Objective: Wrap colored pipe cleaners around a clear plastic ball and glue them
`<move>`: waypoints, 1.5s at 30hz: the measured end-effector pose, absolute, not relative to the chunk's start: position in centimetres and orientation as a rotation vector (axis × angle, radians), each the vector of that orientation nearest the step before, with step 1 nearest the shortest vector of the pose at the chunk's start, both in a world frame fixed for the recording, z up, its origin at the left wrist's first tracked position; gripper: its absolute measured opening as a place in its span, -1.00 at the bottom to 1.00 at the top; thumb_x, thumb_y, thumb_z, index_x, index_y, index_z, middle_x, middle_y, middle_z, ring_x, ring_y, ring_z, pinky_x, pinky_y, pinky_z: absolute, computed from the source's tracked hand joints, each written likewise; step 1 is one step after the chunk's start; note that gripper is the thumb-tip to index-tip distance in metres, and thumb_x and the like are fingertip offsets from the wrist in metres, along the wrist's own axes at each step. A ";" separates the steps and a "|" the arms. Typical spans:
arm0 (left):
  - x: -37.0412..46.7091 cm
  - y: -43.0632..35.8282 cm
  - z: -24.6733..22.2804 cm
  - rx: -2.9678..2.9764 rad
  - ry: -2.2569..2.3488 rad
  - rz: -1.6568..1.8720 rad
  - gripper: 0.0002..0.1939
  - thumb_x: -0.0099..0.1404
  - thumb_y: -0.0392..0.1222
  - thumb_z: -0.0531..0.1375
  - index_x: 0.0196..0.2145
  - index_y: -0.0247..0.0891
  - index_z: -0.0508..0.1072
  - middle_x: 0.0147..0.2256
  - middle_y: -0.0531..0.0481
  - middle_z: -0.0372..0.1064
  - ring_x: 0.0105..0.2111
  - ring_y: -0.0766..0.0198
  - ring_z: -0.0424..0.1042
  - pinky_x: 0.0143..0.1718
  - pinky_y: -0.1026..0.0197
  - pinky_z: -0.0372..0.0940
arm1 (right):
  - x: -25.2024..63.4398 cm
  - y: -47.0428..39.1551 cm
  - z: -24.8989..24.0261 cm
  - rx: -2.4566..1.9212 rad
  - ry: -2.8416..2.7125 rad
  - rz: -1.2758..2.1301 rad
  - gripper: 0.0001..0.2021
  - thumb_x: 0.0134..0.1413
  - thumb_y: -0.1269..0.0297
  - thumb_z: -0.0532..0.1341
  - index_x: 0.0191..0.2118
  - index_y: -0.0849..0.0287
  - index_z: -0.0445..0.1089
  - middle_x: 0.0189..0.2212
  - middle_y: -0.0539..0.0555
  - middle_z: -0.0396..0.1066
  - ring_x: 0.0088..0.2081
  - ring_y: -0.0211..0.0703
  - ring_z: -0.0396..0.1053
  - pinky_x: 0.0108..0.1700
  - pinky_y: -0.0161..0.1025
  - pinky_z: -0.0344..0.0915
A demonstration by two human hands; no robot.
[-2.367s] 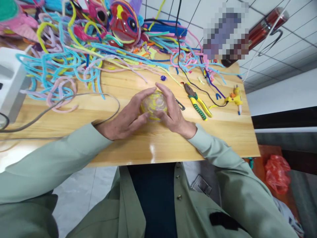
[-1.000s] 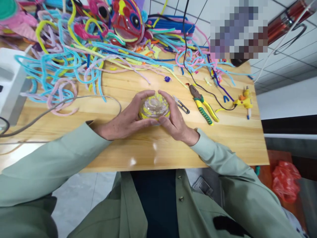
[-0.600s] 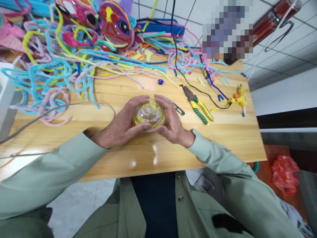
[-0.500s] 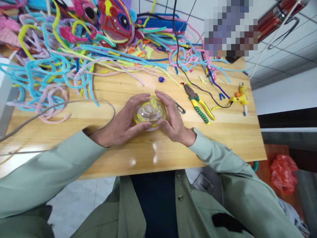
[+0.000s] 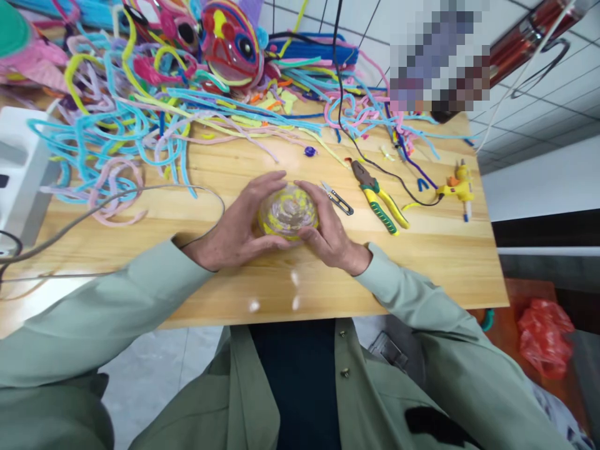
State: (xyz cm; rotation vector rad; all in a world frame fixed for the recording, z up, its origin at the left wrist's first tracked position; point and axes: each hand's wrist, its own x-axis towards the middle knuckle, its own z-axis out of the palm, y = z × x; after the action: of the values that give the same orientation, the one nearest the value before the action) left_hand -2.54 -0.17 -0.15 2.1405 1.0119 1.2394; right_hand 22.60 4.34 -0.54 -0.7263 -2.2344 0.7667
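Note:
Between my two hands is a clear, rounded plastic dome [image 5: 288, 211] with yellow and pale purple coils showing through it, just above or on the wooden table. My left hand [image 5: 246, 219] cups its left side, thumb along the near edge. The right side is held by my right hand [image 5: 324, 226], its fingers curved around and its thumb in front. Thread snips [image 5: 338, 199] lie right beside my right hand. A little farther right rest pliers [image 5: 379, 195] with green and yellow handles. The dome's underside is hidden.
Loose fuzzy pipe cleaners [image 5: 164, 115] cover the back and left of the table [image 5: 225, 294]. Behind them stands a colourful fish-like figure [image 5: 234, 50]. A yellow glue gun [image 5: 459, 189] lies at the right, its black cord running back. A grey cable [image 5: 89, 208] crosses the left side.
The view has swung slightly left, so things sit farther right in it. Both hands stay around the dome; more of the thread snips now shows beside my right hand.

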 end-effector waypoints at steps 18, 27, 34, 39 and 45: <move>-2.5 -1.4 0.8 2.306 1.079 1.141 -0.25 0.69 0.22 0.02 0.64 -0.01 -0.13 0.56 -0.19 0.03 0.56 -0.19 0.12 0.58 -0.32 0.16 | 22.1 4.9 -0.6 -0.630 -2.296 0.711 0.10 0.21 -0.55 0.21 0.59 0.10 -0.04 0.52 0.39 0.19 0.55 0.36 0.18 0.58 0.45 0.13; -2.8 -1.2 -0.3 2.305 1.071 1.068 -0.05 0.60 0.38 0.05 0.65 -0.08 -0.24 0.55 -0.40 0.03 0.55 -0.28 0.12 0.55 -0.35 0.16 | 22.3 4.8 -0.2 -0.601 -2.360 0.800 -0.02 0.39 -0.42 0.12 0.65 0.03 -0.17 0.56 0.32 0.15 0.56 0.28 0.18 0.55 0.33 0.25; -2.6 -1.1 -0.6 2.352 1.082 1.070 -0.09 0.62 0.40 -0.02 0.63 -0.17 -0.17 0.48 -0.43 0.13 0.49 -0.29 0.20 0.49 -0.39 0.24 | 22.1 4.4 -1.1 -0.538 -2.310 0.745 -0.02 0.40 -0.40 0.14 0.63 0.06 -0.22 0.52 0.40 0.17 0.54 0.30 0.19 0.51 0.40 0.27; -3.1 -0.9 -0.3 2.333 1.282 1.188 -0.17 0.59 0.39 0.10 0.60 0.04 -0.01 0.45 -0.17 0.19 0.42 -0.23 0.29 0.46 -0.34 0.32 | 22.2 4.6 -1.4 -0.666 -2.224 0.655 0.02 0.29 -0.49 0.18 0.58 0.09 -0.06 0.40 0.40 0.28 0.43 0.35 0.31 0.43 0.44 0.34; -3.0 -1.3 0.5 2.261 1.306 1.242 -0.53 0.71 0.02 0.04 0.48 0.08 0.26 0.31 -0.14 0.40 0.31 -0.03 0.44 0.36 -0.18 0.42 | 22.7 4.8 -0.6 -0.691 -2.201 0.599 -0.06 0.29 -0.49 0.18 0.56 0.00 0.07 0.35 0.35 0.33 0.39 0.35 0.34 0.42 0.37 0.37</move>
State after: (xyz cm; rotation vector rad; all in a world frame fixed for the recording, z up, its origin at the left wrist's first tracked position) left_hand -3.01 -1.34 0.54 2.2613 1.3061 1.2419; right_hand 22.74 4.77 -0.56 -0.6906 -2.2008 0.5993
